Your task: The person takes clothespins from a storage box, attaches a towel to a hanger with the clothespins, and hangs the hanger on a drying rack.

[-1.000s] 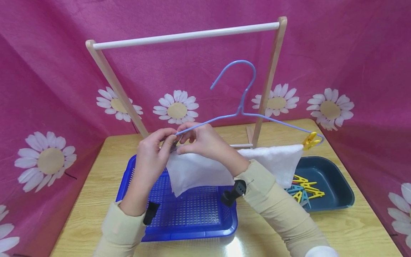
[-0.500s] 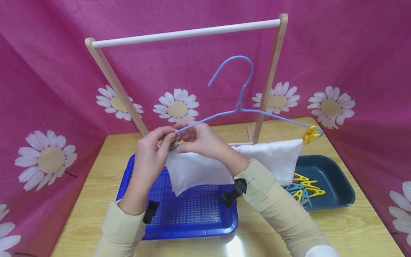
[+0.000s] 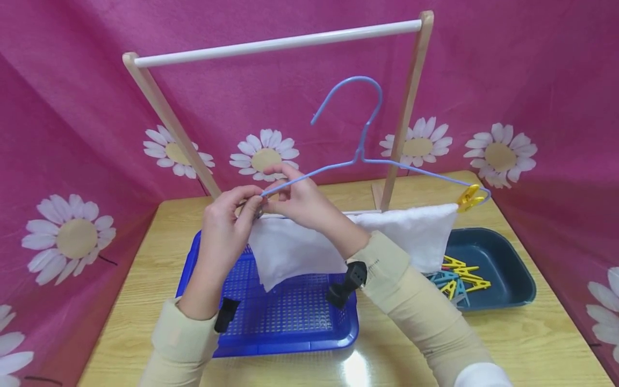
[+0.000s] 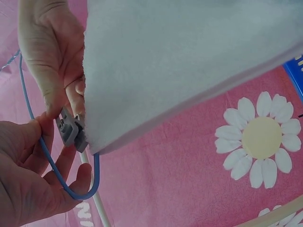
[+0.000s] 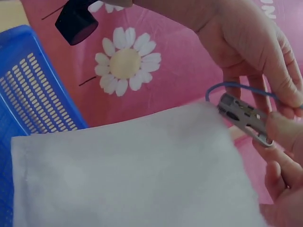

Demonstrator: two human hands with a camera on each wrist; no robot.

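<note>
My left hand (image 3: 222, 228) pinches the left end of a blue wire hanger (image 3: 359, 156), its hook pointing up. Close beside it, my right hand (image 3: 304, 201) pinches a grey clothespin (image 5: 244, 118) between thumb and finger. In the left wrist view the clothespin's jaws sit right at the edge of a white cloth (image 4: 189, 61), near the hanger's bent end. The cloth hangs along the hanger's lower bar, and a yellow clothespin (image 3: 467, 199) clips it at the right end. From the head view, fingers mostly hide the grey clothespin.
A wooden rack with a white top rod (image 3: 280, 44) stands behind the hands. Below the cloth lies a blue perforated basket (image 3: 285, 346). At right, a dark green tray (image 3: 508, 274) holds several yellow and blue clothespins (image 3: 459, 282). All stand on a wooden table (image 3: 126, 279).
My right hand has risen toward the hanger wire, and its index finger has lifted. My left hand keeps its grip on the hanger end. The head view has tilted slightly.
</note>
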